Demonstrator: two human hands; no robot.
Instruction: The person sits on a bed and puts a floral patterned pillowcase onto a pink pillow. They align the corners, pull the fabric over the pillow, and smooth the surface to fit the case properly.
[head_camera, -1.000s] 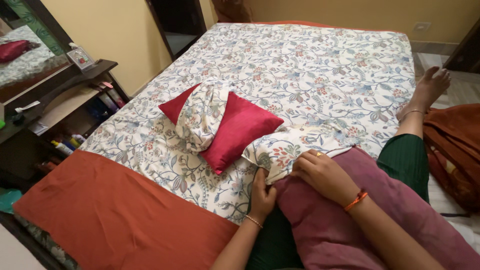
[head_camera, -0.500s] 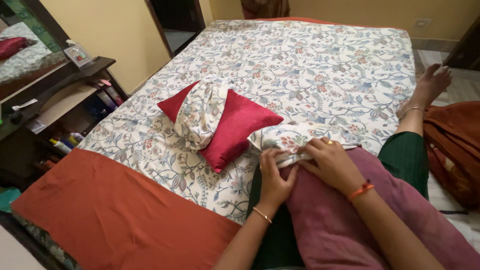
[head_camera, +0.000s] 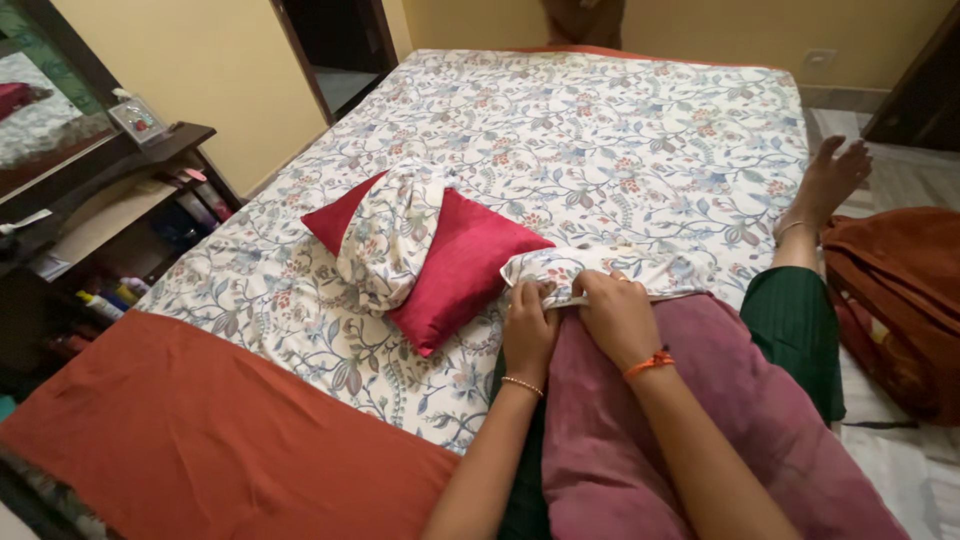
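Note:
A long mauve pillow (head_camera: 690, 420) lies across my lap, its far end under a floral pillowcase (head_camera: 640, 272) that matches the bedsheet. My left hand (head_camera: 530, 325) pinches the pillowcase's open edge at the pillow's left side. My right hand (head_camera: 617, 315) grips the same edge on top of the pillow, close beside the left hand. The case covers only the pillow's tip. A red cushion (head_camera: 460, 262) lies just left of my hands, with another floral cloth (head_camera: 390, 235) draped over it.
The bed carries a floral sheet (head_camera: 620, 130) and an orange cloth (head_camera: 200, 440) at its near end. A dark shelf unit (head_camera: 110, 220) with bottles stands at the left. A rust blanket (head_camera: 895, 300) is heaped at the right. My foot (head_camera: 830, 185) rests on the bed's edge.
Both hands have moved up the pillow and closer together, drawing the floral pillowcase's edge with them. The view has shifted slightly to the right.

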